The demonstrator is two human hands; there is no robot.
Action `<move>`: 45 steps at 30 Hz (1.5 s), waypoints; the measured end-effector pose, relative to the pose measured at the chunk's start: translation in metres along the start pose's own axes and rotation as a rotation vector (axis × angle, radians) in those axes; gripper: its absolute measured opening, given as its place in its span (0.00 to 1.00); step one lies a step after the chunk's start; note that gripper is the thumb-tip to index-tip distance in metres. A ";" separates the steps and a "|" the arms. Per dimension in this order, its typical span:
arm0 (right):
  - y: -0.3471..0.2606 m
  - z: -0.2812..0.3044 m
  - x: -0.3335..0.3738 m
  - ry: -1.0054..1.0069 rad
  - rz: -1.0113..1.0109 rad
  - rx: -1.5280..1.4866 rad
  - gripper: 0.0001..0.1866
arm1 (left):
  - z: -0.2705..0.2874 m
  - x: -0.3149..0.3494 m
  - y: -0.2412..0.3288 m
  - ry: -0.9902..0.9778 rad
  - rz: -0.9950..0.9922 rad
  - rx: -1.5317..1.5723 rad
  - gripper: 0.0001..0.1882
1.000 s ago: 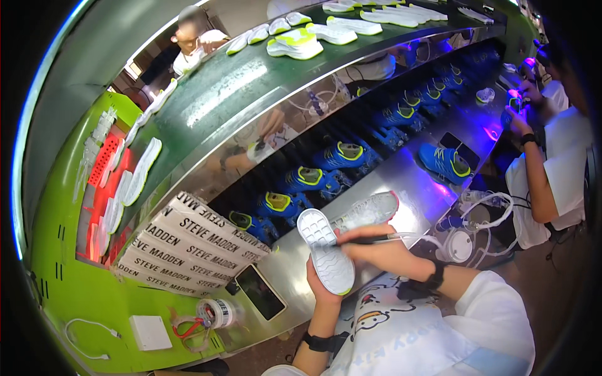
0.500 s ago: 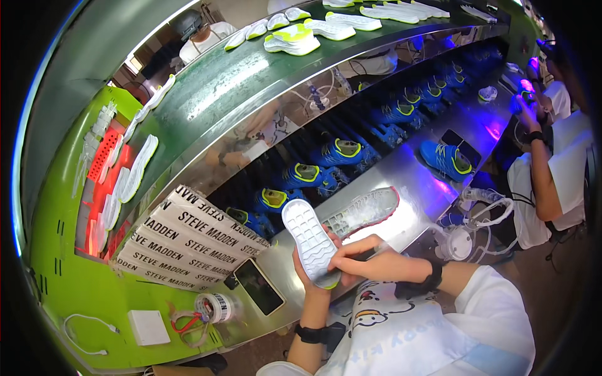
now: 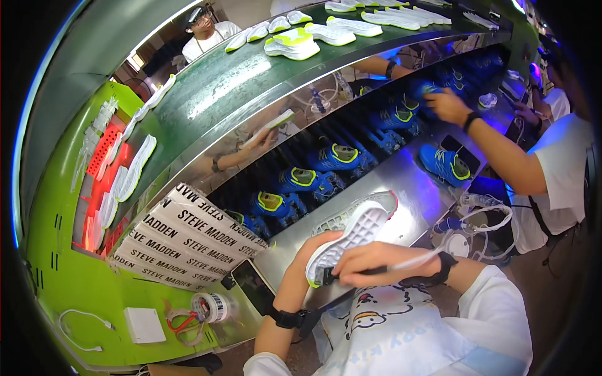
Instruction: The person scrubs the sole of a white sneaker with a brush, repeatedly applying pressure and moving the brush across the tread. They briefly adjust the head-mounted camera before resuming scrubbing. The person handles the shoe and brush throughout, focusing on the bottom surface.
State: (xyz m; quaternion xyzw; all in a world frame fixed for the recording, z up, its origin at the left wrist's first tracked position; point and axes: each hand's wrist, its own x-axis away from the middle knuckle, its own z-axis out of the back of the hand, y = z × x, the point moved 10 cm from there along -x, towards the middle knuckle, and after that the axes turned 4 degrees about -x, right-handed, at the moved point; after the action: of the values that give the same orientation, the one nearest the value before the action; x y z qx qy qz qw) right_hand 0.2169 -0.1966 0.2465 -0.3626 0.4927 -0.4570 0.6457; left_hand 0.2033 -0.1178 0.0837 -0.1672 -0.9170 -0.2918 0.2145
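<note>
A white shoe sole [image 3: 357, 235] with a yellow-green edge at its near end is tilted over the metal bench. My left hand [image 3: 307, 254] is closed round its left side, the fingers partly hidden behind it. In my right hand [image 3: 370, 263] is a brush [image 3: 324, 276] with a dark head, which touches the sole's waffled inner face at the near end. A whitish tube or handle runs back from the brush over my wrist. Just behind the held sole, a grey sole [image 3: 392, 203] with a red edge lies on the bench, partly covered.
Blue shoes [image 3: 295, 178] line the dark rack beyond the bench. White soles [image 3: 351, 25] lie on the green belt above. A phone [image 3: 254, 288], a patterned box [image 3: 188, 241] and a tape roll [image 3: 216, 307] are at left. A co-worker's arm [image 3: 495, 144] reaches toward the rack.
The sole has turned, its far end swinging right, and my left hand has shifted up along its side. The brush now shows in my right hand. At right, the co-worker's arm has reached to the rack.
</note>
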 end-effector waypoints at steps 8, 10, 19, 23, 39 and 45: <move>0.009 0.017 0.026 0.081 0.006 0.039 0.06 | -0.025 0.012 0.023 0.138 0.006 -0.518 0.18; 0.021 0.025 0.046 0.042 -0.020 0.154 0.06 | -0.017 0.013 0.024 0.213 -0.074 -0.624 0.19; -0.046 0.075 0.053 0.566 0.219 -0.330 0.14 | -0.124 0.095 0.152 -0.411 -0.604 -0.241 0.24; -0.031 0.088 0.054 0.692 0.217 -0.400 0.18 | -0.110 0.127 0.244 -0.318 -0.715 0.261 0.23; 0.052 0.092 0.100 1.089 -0.001 -0.864 0.12 | -0.225 0.077 0.323 0.593 -1.263 -1.293 0.12; 0.087 0.079 0.111 1.189 -0.170 -0.970 0.16 | -0.237 0.076 0.299 0.732 -1.366 -1.465 0.10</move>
State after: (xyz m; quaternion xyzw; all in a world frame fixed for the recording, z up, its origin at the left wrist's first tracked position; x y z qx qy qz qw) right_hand 0.3249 -0.2725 0.1525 -0.3350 0.8724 -0.3558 0.0038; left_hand 0.3380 -0.0165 0.4338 0.3919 -0.2970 -0.8631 0.1150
